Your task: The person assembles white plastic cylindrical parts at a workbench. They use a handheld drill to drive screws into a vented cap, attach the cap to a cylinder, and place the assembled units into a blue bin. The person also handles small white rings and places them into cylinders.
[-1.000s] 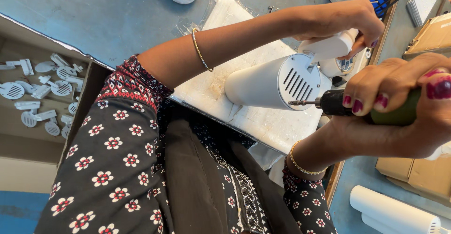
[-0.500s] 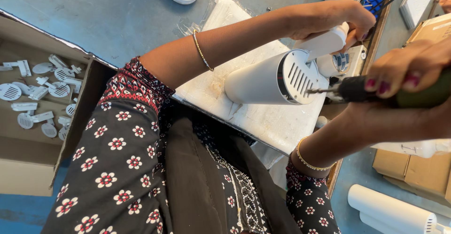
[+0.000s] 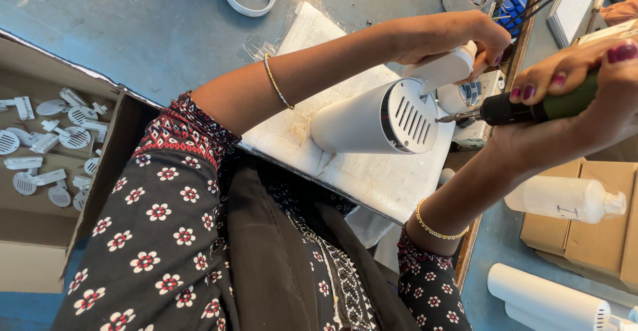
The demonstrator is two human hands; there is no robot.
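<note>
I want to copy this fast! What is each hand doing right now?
Left hand: closed, holding the bracket of the white lamp housing.
Right hand: closed, holding the green power screwdriver, its tip at the lamp's vented end.

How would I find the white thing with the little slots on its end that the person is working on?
Look at the white foam slab in the middle, over the person's lap. The white cylinder housing lies on its side there, with the left hand holding its bracket. Unlike the white tubes nearby, its round slotted end cap meets the tip of the green screwdriver.
</note>
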